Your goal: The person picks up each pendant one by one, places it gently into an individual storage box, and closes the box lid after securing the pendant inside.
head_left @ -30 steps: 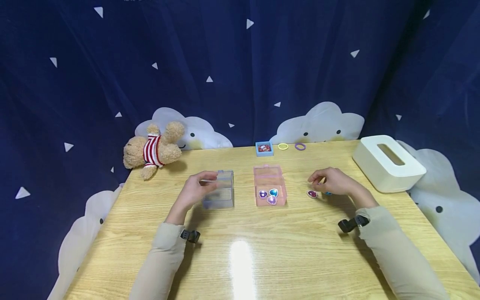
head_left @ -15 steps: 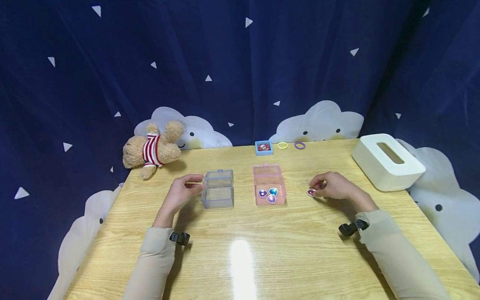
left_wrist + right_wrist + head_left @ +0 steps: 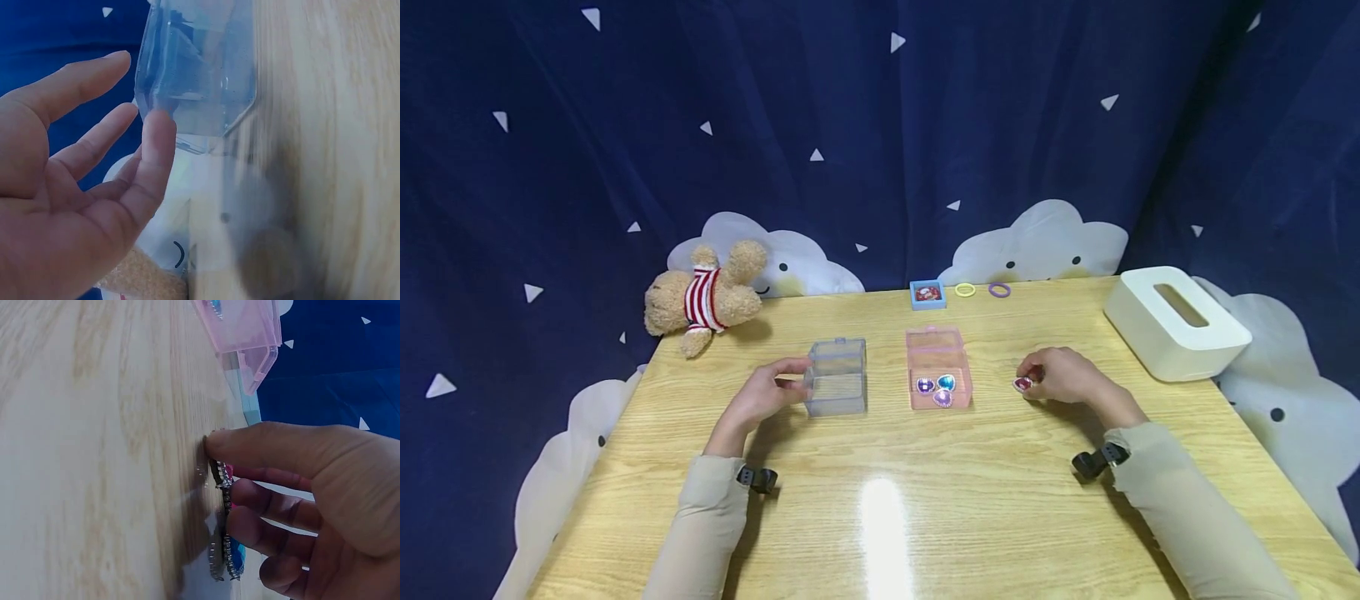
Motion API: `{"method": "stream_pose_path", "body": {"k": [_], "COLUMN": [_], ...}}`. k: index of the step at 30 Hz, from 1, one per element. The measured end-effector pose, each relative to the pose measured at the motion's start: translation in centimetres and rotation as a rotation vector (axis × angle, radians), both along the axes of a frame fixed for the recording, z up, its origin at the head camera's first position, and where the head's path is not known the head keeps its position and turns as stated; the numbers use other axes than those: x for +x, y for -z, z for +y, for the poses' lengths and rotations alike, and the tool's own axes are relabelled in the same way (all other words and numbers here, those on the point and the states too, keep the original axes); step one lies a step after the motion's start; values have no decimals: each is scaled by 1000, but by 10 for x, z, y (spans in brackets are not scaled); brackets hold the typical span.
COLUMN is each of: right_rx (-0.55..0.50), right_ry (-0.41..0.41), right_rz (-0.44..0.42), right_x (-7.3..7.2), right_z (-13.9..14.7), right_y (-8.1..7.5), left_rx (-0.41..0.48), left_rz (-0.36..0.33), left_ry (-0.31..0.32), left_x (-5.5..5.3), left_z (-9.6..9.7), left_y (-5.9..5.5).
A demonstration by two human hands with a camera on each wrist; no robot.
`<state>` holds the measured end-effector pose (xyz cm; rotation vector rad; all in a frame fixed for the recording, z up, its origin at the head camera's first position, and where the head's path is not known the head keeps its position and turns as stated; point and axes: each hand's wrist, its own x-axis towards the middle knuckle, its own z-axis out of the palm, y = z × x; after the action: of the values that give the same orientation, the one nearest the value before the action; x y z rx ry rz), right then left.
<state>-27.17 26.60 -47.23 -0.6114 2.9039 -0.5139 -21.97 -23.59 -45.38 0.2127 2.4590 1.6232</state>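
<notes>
My right hand (image 3: 1062,375) pinches a red jewel (image 3: 1022,384) with a silvery beaded rim at the table surface. In the right wrist view, the thumb lies on its edge and a blue jewel (image 3: 238,553) sits just beyond it, under the curled fingers. My left hand (image 3: 763,395) is beside the left wall of a clear bluish plastic box (image 3: 836,407), its fingers loosely bent; whether a fingertip touches the wall, I cannot tell. Between the hands, an open pink box (image 3: 939,360) contains a violet jewel (image 3: 925,385), a blue jewel (image 3: 946,382) and a lilac jewel (image 3: 943,399).
Along the back edge are a small blue tray (image 3: 928,305) with a red item, a yellow ring (image 3: 965,290) and a purple ring (image 3: 999,290). A teddy bear (image 3: 703,300) lies at the back left. A white tissue box (image 3: 1180,333) stands on the right.
My left hand has drawn back leftward from over the bluish box to its side. My right hand has lowered onto the red jewel and taken hold of it.
</notes>
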Motion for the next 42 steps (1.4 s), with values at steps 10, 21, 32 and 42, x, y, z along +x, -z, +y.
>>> {"method": "stream_pose_path", "body": {"k": [10, 21, 32, 42], "right_rx": [19, -133, -205, -226], "right_ry": [-1, 6, -10, -41], "right_rz": [0, -18, 43, 87], "right_x": [0, -2, -7, -9], "right_z": [-2, -7, -22, -57], "right_y": [0, -7, -23, -40], "left_rx": [-6, -3, 10, -3], "left_rz": [-91, -86, -86, -89], "left_ry": [-31, -35, -34, -32], "left_x": [-5, -4, -3, -3], "left_z": [3, 3, 4, 4], "left_y": [6, 6, 3, 4]}}
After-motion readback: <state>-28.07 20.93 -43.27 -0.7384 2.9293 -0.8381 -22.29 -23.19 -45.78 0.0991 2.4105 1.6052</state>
